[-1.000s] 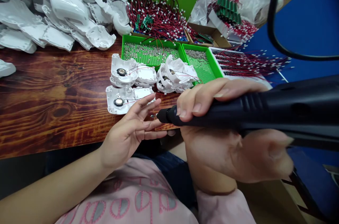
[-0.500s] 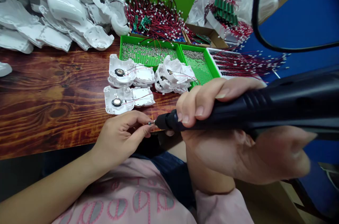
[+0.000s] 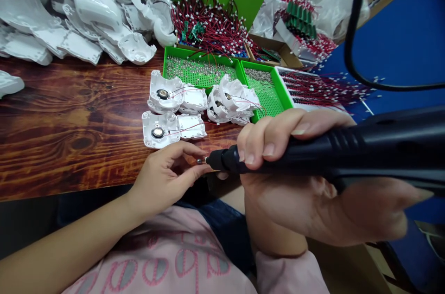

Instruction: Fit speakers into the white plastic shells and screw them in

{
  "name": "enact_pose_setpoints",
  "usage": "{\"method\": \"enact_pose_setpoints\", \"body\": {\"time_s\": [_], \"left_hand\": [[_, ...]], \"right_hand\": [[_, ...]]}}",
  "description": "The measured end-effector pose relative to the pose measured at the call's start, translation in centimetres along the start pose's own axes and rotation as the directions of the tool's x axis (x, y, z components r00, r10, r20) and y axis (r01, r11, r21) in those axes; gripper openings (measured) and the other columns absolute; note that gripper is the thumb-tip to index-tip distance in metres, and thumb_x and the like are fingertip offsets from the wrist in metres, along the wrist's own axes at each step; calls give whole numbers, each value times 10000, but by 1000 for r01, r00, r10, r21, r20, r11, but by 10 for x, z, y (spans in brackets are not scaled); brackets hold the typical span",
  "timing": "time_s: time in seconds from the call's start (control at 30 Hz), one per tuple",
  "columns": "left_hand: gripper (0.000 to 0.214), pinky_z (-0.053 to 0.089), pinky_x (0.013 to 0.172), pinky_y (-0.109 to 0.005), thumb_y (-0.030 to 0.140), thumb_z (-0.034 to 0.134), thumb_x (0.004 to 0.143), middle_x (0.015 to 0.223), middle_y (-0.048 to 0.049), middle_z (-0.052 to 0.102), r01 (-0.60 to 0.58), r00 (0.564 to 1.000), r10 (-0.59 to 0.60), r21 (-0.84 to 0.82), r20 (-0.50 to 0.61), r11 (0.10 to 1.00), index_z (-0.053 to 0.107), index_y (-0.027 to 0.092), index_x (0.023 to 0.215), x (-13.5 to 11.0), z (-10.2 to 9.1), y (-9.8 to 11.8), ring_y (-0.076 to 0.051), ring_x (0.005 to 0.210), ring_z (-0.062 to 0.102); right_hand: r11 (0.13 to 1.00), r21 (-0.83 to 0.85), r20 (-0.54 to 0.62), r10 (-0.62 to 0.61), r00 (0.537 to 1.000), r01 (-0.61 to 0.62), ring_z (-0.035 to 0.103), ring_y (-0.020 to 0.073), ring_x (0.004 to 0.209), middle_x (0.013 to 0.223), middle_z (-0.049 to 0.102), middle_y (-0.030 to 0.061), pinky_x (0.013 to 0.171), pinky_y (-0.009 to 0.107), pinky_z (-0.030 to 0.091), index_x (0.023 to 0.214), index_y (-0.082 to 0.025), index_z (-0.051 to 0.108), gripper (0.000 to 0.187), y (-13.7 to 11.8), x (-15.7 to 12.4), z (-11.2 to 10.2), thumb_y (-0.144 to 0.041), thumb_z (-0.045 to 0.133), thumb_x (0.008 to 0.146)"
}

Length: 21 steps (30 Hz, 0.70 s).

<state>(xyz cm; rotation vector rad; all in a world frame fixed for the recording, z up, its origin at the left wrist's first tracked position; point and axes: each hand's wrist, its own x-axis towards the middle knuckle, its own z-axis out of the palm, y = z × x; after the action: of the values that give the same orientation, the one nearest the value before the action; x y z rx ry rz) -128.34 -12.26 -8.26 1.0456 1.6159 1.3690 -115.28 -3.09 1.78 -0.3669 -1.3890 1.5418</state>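
Observation:
My right hand is wrapped around a black electric screwdriver that lies almost level, its tip pointing left. My left hand is at that tip, with thumb and fingers pinched on a small screw. Just beyond my left hand lies a white plastic shell half with a round speaker and thin red wires to a smaller white piece. More wired shell halves lie behind it on the wooden table.
Two green trays of screws stand at the back centre. Behind them lie bundles of red wires and cardboard boxes. A heap of white plastic housings fills the back left. A black cable hangs at the right.
My left hand went from open, fingers spread beside the tip, to pinched at the screwdriver tip. The screwdriver has stayed nearly still.

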Motion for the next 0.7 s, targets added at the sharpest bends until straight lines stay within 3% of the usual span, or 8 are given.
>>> {"method": "enact_pose_setpoints", "body": {"time_s": [0.1, 0.17, 0.23, 0.3, 0.37, 0.5, 0.7], "left_hand": [[437, 389, 505, -233, 415, 765, 806, 720, 25, 562, -164, 981, 186, 291, -50, 942, 558, 248, 1152, -11, -12, -6, -68, 531, 463], [470, 372, 563, -272, 390, 801, 766, 769, 18, 495, -295, 911, 393, 473, -124, 831, 516, 261, 1117, -16, -27, -8, -81, 584, 408], [531, 403, 686, -321, 428, 836, 706, 893, -13, 476, -301, 820, 527, 614, -224, 730, 494, 252, 1072, -14, -45, -9, -126, 713, 429], [646, 411, 839, -365, 514, 843, 661, 1060, -42, 469, -227, 779, 544, 668, -313, 709, 493, 243, 1132, -7, -61, -9, -196, 904, 473], [810, 400, 903, -358, 573, 847, 626, 1208, -49, 439, -157, 809, 465, 629, -360, 761, 477, 236, 1263, 2, -71, -10, -232, 1028, 480], [965, 426, 787, -261, 507, 915, 545, 1129, -12, 516, -47, 911, 233, 476, -340, 878, 433, 246, 1339, 14, -70, -10, -160, 919, 521], [936, 444, 736, -215, 590, 893, 532, 1080, -22, 597, 91, 938, 70, 436, -340, 896, 449, 247, 1281, 20, -67, -16, -157, 884, 597]], "right_hand": [[1000, 26, -29, -13, 999, 14, 554, 166, 581, 690, 535, -8, 579, 380, 484, 808, -253, 573, 336, 2, 4, 0, -575, 662, 844], [999, 27, -55, -27, 998, 29, 541, 158, 557, 664, 522, -13, 566, 370, 471, 780, -250, 566, 332, 5, 7, 2, -562, 634, 870], [998, 31, -78, -48, 996, 51, 529, 152, 541, 647, 506, -18, 556, 362, 460, 761, -248, 561, 339, 10, 11, 6, -559, 629, 874], [994, 60, -107, -83, 991, 89, 530, 151, 539, 652, 510, -17, 550, 360, 456, 757, -245, 560, 359, 19, 16, 11, -581, 645, 852], [988, 108, -129, -100, 987, 114, 540, 152, 542, 653, 518, -15, 548, 361, 457, 754, -244, 556, 393, 29, 20, 19, -616, 662, 821], [970, 219, -116, -82, 990, 106, 542, 139, 543, 642, 522, -24, 543, 343, 462, 753, -258, 541, 459, 53, 30, 39, -703, 654, 775], [974, 223, -13, 32, 999, -28, 548, 160, 550, 645, 548, -21, 562, 367, 494, 749, -291, 545, 502, 74, 35, 55, -777, 659, 703]]}}
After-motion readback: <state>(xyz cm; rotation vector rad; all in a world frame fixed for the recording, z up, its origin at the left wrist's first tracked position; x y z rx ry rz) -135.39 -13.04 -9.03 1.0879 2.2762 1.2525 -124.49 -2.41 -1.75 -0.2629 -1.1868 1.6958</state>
